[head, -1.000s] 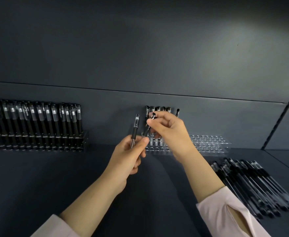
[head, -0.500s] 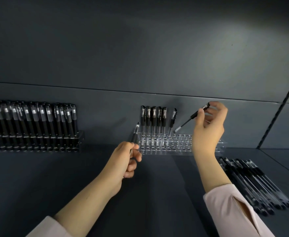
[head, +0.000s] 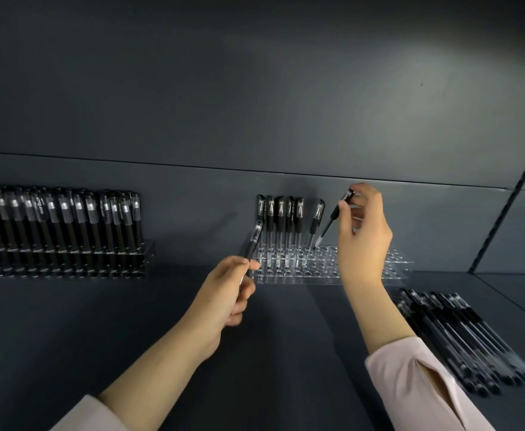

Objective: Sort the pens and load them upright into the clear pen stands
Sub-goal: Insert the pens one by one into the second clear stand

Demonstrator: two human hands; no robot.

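Dark worktop point(head: 68, 337): right hand point(head: 363, 244) is pinching a tilted pen point(head: 332, 219), best straightened over the stand point(head: 317, 272); left hand point(head: 223, 293) gripping spare pen point(head: 253, 244).

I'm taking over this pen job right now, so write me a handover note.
Right hand pinches a tilted pen, tip at a hole of the right stand.
Left hand holds a second pen beside that stand.
Done: left stand looks full; six standing pens in the right one.
To do: seat both held pens, then load the loose pile lying at right.
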